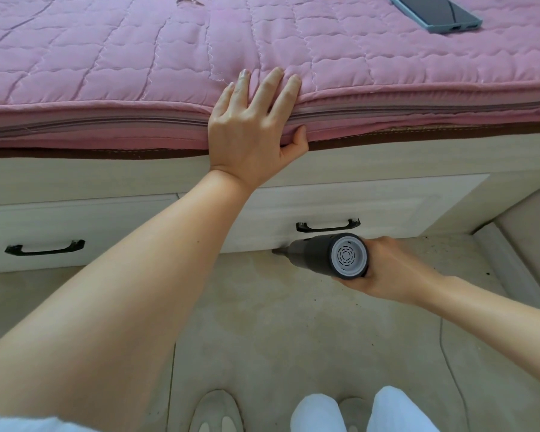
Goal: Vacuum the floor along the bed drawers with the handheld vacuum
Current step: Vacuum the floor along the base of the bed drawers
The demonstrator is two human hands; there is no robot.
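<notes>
Vacuum: We see the handheld vacuum [328, 255] low over the floor [278, 322], its dark nozzle tip at the foot of the right-hand bed drawer [340, 204], just below the black handle [328, 226].
Handling: We judge it light and rigid, easy for one hand; the smooth barrel could slip, so the place to take it is around the rear body, near the grey vented cap.
Right hand: We find the right hand [384, 269] wrapped around that rear body from beneath, fingers curled on it and mostly hidden behind the cap.
Left hand: We note the left hand [253, 120] spread flat on the edge of the pink quilted mattress [106, 57], fingers straight on top, thumb tucked under the edge, bracing.
Floor: We make out dark specks toward the right corner, beside the drawer.
Bed top: A phone [434, 12] lies on the quilt, well apart from both hands.
</notes>
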